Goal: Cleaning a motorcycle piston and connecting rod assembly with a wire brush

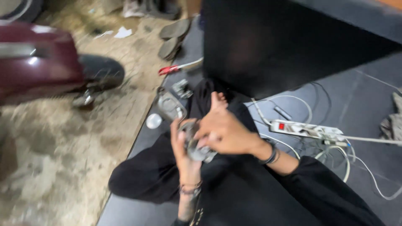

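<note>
I sit cross-legged in black trousers on a dark mat. My left hand (181, 147) holds a small grey metal part (197, 150) from below, above my lap. My right hand (226, 129) covers the same part from above, fingers curled around it. The frame is blurred, so the part's shape is unclear. My bare foot (217, 100) shows just beyond the hands.
A clear plastic piece (169, 104), a small round white lid (153, 121) and a metal piece (181, 88) lie on the mat edge. A white power strip (307, 129) with white cables lies right. A large black box (284, 42) stands ahead. A maroon vehicle (37, 62) and sandals (173, 35) sit on the dirt floor left.
</note>
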